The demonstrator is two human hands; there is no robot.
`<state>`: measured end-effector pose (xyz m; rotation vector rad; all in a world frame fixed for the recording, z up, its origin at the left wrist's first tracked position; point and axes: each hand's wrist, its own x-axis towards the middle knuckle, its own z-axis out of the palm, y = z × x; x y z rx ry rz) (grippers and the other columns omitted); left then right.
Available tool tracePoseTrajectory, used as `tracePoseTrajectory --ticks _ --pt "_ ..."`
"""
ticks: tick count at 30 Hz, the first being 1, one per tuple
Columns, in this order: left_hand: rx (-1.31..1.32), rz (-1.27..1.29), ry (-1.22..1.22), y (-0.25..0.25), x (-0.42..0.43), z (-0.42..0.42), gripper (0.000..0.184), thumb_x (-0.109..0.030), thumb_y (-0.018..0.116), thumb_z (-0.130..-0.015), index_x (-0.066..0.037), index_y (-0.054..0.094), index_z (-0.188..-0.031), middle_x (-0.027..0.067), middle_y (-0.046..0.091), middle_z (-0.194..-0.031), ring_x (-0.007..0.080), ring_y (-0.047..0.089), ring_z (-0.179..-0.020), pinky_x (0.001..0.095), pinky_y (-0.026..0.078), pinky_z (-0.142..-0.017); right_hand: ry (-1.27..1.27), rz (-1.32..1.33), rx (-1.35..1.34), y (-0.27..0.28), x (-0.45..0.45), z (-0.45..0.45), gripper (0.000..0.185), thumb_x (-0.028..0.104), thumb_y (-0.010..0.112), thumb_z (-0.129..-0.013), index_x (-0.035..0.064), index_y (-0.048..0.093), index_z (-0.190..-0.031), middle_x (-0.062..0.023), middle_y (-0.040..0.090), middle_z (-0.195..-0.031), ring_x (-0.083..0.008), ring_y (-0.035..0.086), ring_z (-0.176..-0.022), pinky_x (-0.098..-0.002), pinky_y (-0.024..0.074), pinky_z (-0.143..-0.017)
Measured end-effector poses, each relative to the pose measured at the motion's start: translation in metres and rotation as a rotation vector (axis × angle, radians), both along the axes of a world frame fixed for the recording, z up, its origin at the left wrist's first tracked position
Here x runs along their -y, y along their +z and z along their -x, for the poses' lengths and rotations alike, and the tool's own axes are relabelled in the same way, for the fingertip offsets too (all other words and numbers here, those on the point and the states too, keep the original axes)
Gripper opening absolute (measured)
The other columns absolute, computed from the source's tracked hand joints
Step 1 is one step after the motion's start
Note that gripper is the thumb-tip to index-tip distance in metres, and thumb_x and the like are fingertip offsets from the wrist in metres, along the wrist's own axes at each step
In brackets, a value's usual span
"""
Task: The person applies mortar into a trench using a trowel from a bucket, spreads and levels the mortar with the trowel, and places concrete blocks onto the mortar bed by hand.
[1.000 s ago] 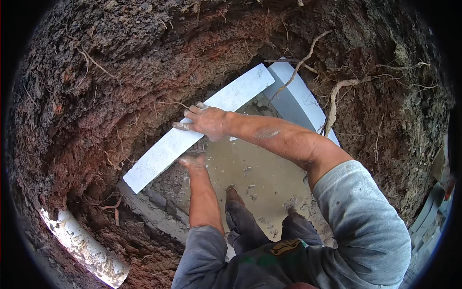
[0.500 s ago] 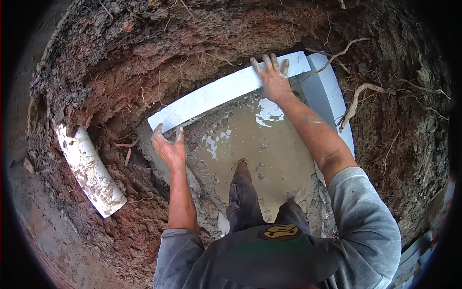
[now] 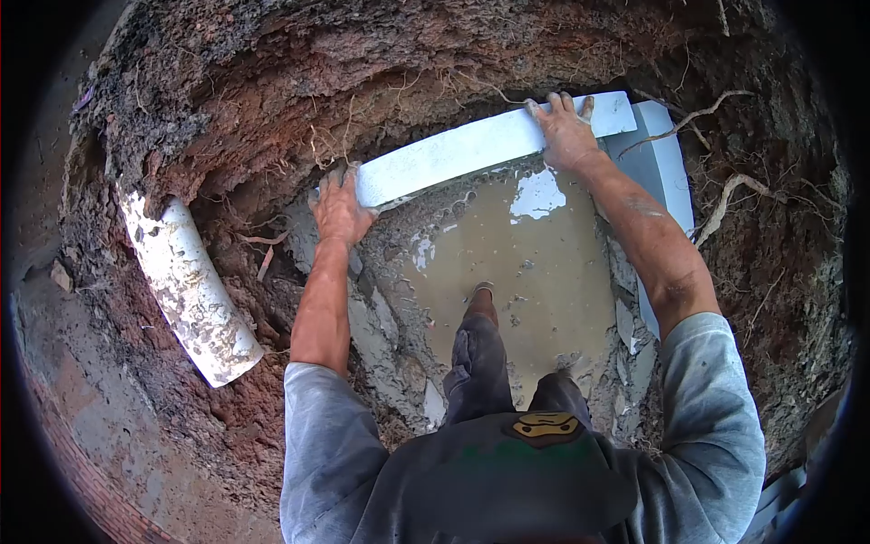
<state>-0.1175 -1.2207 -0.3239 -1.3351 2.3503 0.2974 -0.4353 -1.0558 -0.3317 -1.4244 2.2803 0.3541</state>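
A long white block (image 3: 453, 154) lies slightly slanted along the far side of the muddy pit. My left hand (image 3: 339, 210) is at the block's left end, its fingers reaching past the far corner and its thumb near the front edge. Towards the other end, my right hand (image 3: 567, 136) lies across the block, fingers spread and hooked over the far edge. Beside that right end is a second pale slab (image 3: 666, 163), running back along the right wall and partly hidden by my right forearm.
Brown water (image 3: 535, 272) covers the pit floor around my legs. A dirt-smeared white pipe (image 3: 195, 290) sticks out of the left bank. Bare roots (image 3: 739, 195) hang from the right wall, and thin roots poke out above the block. Broken slab pieces (image 3: 372, 326) line the left side.
My left hand has moved from the block's near left corner round to its end. The right hand stays on top near the right end. The view has shifted, so the scene sits further right.
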Motion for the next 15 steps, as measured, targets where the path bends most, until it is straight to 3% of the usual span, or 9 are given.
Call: tracePoseTrajectory --ticks 4,11,15 --pt "-0.01 0.016 -0.023 0.001 0.001 -0.008 0.09 -0.028 0.082 -0.064 -0.021 0.037 -0.142 0.015 0.038 -0.142 0.0332 0.033 -0.134 0.0539 0.026 -0.109 0.012 0.023 0.007 0.0 0.004 -0.002 0.087 0.005 0.072 -0.067 0.0225 0.034 -0.143 -0.0149 0.036 -0.137 -0.0326 0.027 -0.136 -0.0675 0.0093 -0.109" --pt "-0.18 0.01 0.002 -0.013 0.006 -0.02 0.094 -0.022 0.086 -0.059 -0.016 0.038 -0.141 0.0169 0.041 -0.14 0.0347 0.037 -0.13 0.0427 0.03 -0.109 0.007 -0.016 0.042 0.001 0.015 -0.009 0.085 0.015 0.075 -0.069 0.0235 0.034 -0.143 -0.0141 0.032 -0.142 -0.0308 0.024 -0.138 -0.0709 0.0105 -0.107" --pt "-0.226 0.052 -0.043 -0.02 0.009 -0.019 0.093 -0.019 0.086 -0.058 -0.014 0.04 -0.139 0.0176 0.041 -0.139 0.0358 0.037 -0.13 0.0423 0.03 -0.109 0.034 -0.042 0.042 0.008 0.014 -0.001 0.08 0.023 0.074 -0.073 0.0261 0.034 -0.143 -0.0124 0.033 -0.142 -0.0295 0.025 -0.138 -0.0723 0.0128 -0.106"
